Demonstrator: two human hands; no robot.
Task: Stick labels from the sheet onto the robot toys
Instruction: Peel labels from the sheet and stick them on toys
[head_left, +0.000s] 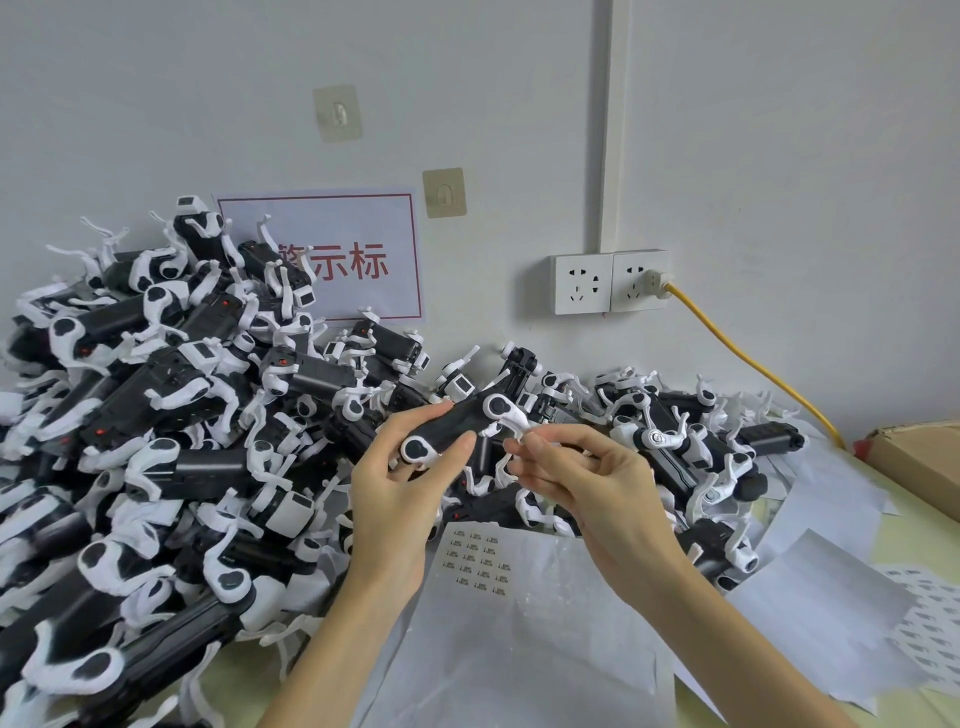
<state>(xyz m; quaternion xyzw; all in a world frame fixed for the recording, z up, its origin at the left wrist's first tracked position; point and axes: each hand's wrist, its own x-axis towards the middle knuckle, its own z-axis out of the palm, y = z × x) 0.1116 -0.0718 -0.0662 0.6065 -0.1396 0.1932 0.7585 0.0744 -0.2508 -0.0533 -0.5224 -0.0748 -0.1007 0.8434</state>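
Note:
My left hand (400, 483) grips a black-and-white robot dog toy (457, 428) by its body and holds it up above the table. My right hand (571, 478) is just to its right, fingertips pinched together at the toy's white leg; whether a label sits between them is too small to tell. Below both hands lies the label sheet (480, 564) on the table, with several small printed labels left in rows on its upper left part.
A big heap of robot toys (171, 415) fills the left and back of the table, up against the wall. Used backing sheets (810, 613) lie at right, a cardboard box (919, 457) at the far right. A yellow cable (748, 353) runs from the wall socket.

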